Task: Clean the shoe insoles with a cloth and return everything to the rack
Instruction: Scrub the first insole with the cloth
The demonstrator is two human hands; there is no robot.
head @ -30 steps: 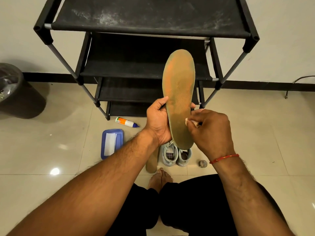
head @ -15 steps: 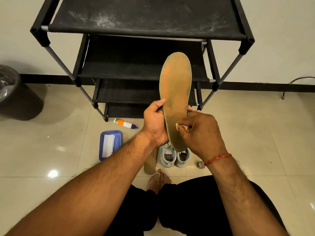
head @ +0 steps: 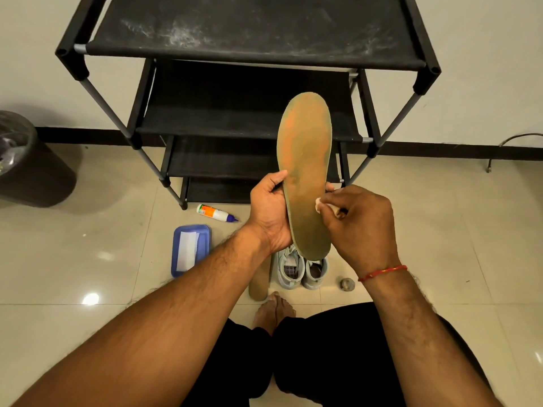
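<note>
Left hand (head: 270,212) grip: curled round the lower half of the insole (head: 305,171), thumb on its near left edge, fingertips showing past the right edge.
Right hand (head: 361,227) grip: thumb and fingertips pinch a small pale cloth (head: 323,205), which touches the insole's right edge.
Insole: held upright, toe end up, in front of the black rack (head: 255,30) and above the shoes (head: 302,268).
Blue tray (head: 191,249): on the floor left of the shoes; a white sheet (head: 188,249) lies flat in it.
Bin (head: 26,160): dark, far left by the wall, with a shiny liner; its contents cannot be made out.
Shoes: pale grey pair, side by side on the floor, openings up.
Second insole (head: 258,284): on the floor just left of the shoes, partly hidden by the left wrist.
Bottle (head: 216,213): white, blue cap, on its side between the rack and the tray.
</note>
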